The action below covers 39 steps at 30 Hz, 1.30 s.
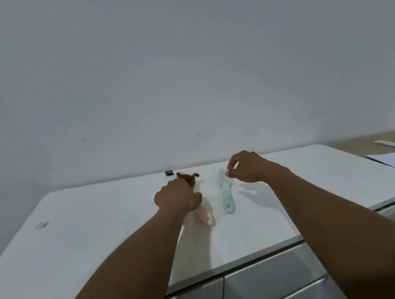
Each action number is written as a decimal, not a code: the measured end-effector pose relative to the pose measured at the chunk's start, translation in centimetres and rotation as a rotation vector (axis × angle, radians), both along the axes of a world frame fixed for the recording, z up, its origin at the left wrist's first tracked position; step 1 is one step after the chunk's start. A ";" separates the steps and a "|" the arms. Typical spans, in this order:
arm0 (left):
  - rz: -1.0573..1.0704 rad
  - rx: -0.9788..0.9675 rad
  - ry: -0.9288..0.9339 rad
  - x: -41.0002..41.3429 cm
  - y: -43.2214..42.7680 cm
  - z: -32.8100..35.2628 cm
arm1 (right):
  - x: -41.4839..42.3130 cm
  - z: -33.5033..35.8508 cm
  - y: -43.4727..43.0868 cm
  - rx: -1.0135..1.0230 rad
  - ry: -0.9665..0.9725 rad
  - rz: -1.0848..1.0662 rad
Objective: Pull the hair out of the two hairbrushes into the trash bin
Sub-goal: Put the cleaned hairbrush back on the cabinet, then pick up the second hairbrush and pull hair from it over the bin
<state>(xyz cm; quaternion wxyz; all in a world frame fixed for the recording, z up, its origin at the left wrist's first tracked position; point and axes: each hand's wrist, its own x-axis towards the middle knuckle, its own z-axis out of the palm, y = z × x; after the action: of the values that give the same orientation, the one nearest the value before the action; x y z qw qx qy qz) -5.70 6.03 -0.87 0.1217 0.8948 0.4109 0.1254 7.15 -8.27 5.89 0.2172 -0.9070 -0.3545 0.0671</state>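
Pink brush (205,215) near the counter's (97,212) back edge: left hand (178,197) is clamping it; right hand (246,166) is pinching above the blue brush (227,193). Strip brown hair (188,177) in one clump.

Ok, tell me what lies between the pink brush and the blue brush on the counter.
Nothing: in the head view, the strip of white counter between the pink brush and the blue brush is bare, save faint shadow.

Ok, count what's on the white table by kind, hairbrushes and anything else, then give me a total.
Hairbrushes: 2, a pink plastic hairbrush and a pale blue plastic hairbrush
Clumps of brown hair: 1
Small black objects: 1
Total: 4
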 end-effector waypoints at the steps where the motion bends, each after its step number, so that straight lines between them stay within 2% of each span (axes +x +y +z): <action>1: 0.005 -0.011 0.016 -0.1 0.1 -0.3 | -0.2 -0.2 0.4 -0.002 0.005 0.013; 7: -0.011 -0.079 0.027 0.6 0.3 -1.0 | -0.5 -1.9 2.3 0.015 0.044 0.044; 12: -0.038 -0.012 0.008 0.6 0.6 -1.3 | -0.3 -2.5 2.9 0.052 0.030 0.053; 23: -0.037 -0.054 -0.315 -1.6 -1.3 0.3 | -2.0 0.7 -1.2 0.072 -0.064 0.013; 28: -0.233 0.015 -0.438 -1.6 -6.0 3.2 | -3.9 3.8 -6.6 0.160 -0.082 -0.078; 34: -0.527 0.047 -0.545 -0.2 -15.2 5.3 | -5.2 6.7 -16.1 0.477 0.148 -0.271; 39: -0.748 0.055 -0.584 1.9 -23.8 4.3 | -5.1 6.0 -25.0 0.707 0.230 -0.391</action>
<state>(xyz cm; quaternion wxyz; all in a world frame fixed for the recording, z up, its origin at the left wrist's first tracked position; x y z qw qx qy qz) -3.81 -17.80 3.42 0.2452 0.9115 0.0054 0.3302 2.05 -33.23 11.87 0.5618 -0.8135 -0.1502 -0.0002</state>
